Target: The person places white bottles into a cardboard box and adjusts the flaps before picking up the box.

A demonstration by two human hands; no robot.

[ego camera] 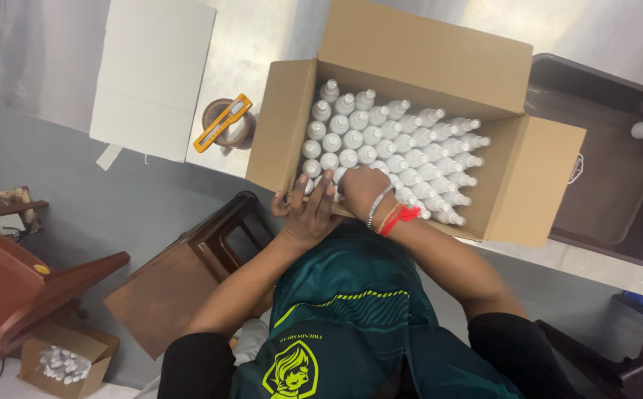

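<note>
An open cardboard box [425, 59] stands on a white table, packed with several upright white bottles [395, 144] in rows. My left hand [308, 214] lies on the box's near rim at its left corner, fingers spread over the edge and touching the nearest bottles. My right hand [362, 188], with a metal bangle and red thread on the wrist, reaches down into the same corner with its fingers curled among the bottles. What the fingers hold is hidden.
A brown tape roll [244, 131] with an orange utility knife [221, 123] across it lies left of the box, beside a flat white carton [151, 66]. A dark plastic tub [609, 170] sits at right. Below are a wooden stool [181, 281], a red-brown chair [18, 284] and a small box of bottles [66, 363].
</note>
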